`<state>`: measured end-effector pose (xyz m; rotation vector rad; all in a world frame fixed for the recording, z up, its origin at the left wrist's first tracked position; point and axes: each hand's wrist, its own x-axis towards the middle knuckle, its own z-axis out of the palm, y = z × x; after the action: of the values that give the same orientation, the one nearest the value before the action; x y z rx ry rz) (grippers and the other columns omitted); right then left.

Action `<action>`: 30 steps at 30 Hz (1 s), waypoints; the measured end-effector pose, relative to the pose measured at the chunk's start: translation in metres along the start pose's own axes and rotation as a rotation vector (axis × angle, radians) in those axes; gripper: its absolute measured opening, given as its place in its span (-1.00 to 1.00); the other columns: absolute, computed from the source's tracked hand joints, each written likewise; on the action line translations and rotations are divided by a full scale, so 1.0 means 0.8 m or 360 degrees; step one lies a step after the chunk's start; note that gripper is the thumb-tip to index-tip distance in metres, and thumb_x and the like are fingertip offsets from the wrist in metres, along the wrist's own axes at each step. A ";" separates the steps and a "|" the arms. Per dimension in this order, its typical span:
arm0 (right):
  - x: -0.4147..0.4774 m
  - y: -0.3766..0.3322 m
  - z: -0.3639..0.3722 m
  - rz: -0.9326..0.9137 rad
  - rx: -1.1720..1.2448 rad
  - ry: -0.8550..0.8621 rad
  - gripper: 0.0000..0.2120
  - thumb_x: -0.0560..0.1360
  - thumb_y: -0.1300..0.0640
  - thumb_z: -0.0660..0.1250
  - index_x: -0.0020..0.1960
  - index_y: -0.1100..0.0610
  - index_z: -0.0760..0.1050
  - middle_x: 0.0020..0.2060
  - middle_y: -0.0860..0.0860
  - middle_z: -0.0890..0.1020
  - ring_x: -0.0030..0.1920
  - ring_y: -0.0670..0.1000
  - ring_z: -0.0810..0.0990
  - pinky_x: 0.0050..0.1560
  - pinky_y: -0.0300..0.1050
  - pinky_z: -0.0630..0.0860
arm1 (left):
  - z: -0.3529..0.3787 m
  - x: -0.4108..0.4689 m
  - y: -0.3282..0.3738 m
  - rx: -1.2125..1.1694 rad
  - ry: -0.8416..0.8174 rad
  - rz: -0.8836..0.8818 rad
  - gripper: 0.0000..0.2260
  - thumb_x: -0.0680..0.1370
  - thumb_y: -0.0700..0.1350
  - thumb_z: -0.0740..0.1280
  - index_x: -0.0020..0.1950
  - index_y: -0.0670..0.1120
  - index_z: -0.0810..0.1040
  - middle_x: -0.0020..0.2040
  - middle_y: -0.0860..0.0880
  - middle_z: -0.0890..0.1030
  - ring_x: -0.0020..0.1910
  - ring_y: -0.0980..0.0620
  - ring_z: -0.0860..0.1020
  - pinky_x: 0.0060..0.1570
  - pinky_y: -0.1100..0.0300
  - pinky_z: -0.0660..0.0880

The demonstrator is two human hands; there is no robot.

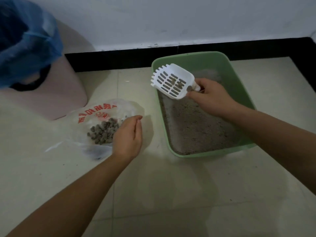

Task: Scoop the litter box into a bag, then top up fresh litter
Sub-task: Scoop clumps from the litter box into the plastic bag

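Note:
A green litter box [171,147] stands on the tiled floor at the right, with grey litter [196,127] spread across its bottom. My right hand [212,98] holds a white slotted scoop [172,81] by its handle, raised over the box's left rim, with a few small clumps in it. Left of the box lies a clear plastic bag [95,117] with red print, holding a heap of grey clumps [104,132]. My left hand [128,135] rests at the bag's right edge with the fingers curled on the plastic.
A pink bin [51,93] lined with a blue bag [25,48] stands at the far left. A white wall with a black skirting [119,59] runs behind the box. Pale floor tiles [171,194] stretch toward me.

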<state>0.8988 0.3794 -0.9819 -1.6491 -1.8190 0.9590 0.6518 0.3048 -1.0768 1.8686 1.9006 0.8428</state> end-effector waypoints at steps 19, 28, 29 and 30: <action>0.007 -0.104 0.183 -0.1596 -0.1964 -0.0211 -0.48 0.52 0.28 0.27 0.46 0.35 0.30 0.09 0.22 0.60 -0.01 0.16 0.61 0.04 0.04 0.52 | -0.093 -0.037 -0.119 0.1133 -0.0432 0.0358 -0.89 0.36 -0.07 0.27 -0.22 -0.06 0.56 -0.27 -0.09 0.61 -0.26 -0.15 0.56 -0.24 0.10 0.40; 0.014 -0.054 0.039 -0.0564 -0.1270 0.0264 -0.48 0.65 -0.07 0.11 0.55 0.10 0.21 0.15 0.19 0.57 -0.03 0.12 0.54 0.06 0.06 0.48 | -0.063 -0.023 -0.064 0.0783 -0.0222 0.0340 -0.68 0.54 0.04 0.08 -0.01 -0.09 0.56 -0.02 -0.10 0.56 0.02 -0.16 0.48 0.09 -0.04 0.34; 0.012 -0.040 0.019 -0.0442 -0.1352 0.0301 -0.48 0.65 -0.11 0.08 0.55 0.08 0.21 0.06 0.17 0.58 -0.12 0.09 0.50 0.02 0.04 0.48 | -0.054 -0.018 -0.050 0.0681 -0.0189 0.0316 -0.66 0.56 0.04 0.07 0.04 -0.10 0.56 0.00 -0.11 0.56 0.03 -0.17 0.49 0.11 -0.05 0.34; 0.007 -0.027 0.001 -0.0343 -0.1439 0.0320 -0.50 0.65 -0.14 0.06 0.52 0.07 0.24 -0.05 0.14 0.57 -0.18 0.07 0.47 -0.04 0.02 0.48 | -0.043 -0.014 -0.035 0.0570 -0.0171 0.0290 -0.64 0.59 0.04 0.06 0.08 -0.11 0.56 0.02 -0.11 0.56 0.04 -0.17 0.49 0.10 -0.05 0.37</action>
<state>0.8838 0.3847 -0.9665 -1.8529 -2.3789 -0.1881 0.6092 0.2894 -1.0695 2.2737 1.9348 0.4598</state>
